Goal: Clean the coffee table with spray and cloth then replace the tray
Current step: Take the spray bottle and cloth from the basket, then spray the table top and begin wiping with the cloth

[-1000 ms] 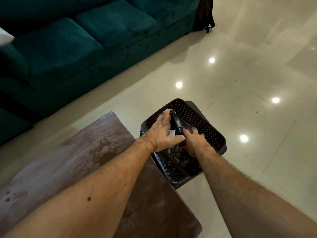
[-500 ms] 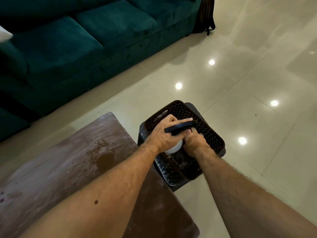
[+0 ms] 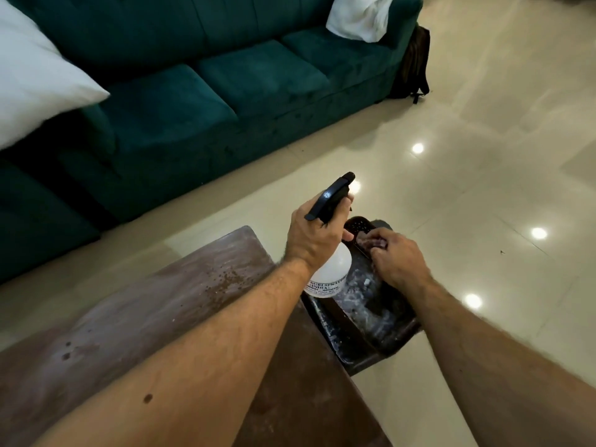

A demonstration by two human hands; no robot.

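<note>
While the left hand [image 3: 311,235] grips the neck of the spray bottle [image 3: 329,272], its fingers curled under the black trigger head, the bottle hangs just above the near-left part of the basket [image 3: 380,337], its white body showing a printed label below the wrist. Taking that basket as the reference: it is a dark perforated plastic container sitting on the floor [image 3: 483,188] against the right-hand corner of the tabletop [image 3: 180,304], apparently on a dark base of which only the edges show. Inside the basket, towards its far end, the right hand [image 3: 395,256] is closed around a crumpled brownish-pink cloth [image 3: 371,241], fingers bent over it; the cloth's extent is largely hidden by the hand. Pale smeared residue marks the basket's interior. Left of the basket, the brown tabletop carries a dusty whitish film, a scatter of dark crumbs near its far edge and several darker spots nearer the person. Beyond the basket and to its left stands a teal sofa [image 3: 209,91] with a white cushion [image 3: 35,85] at its left end and a white fabric [image 3: 361,16] on its right arm. A dark bag [image 3: 414,66] leans against the sofa's right end.
</note>
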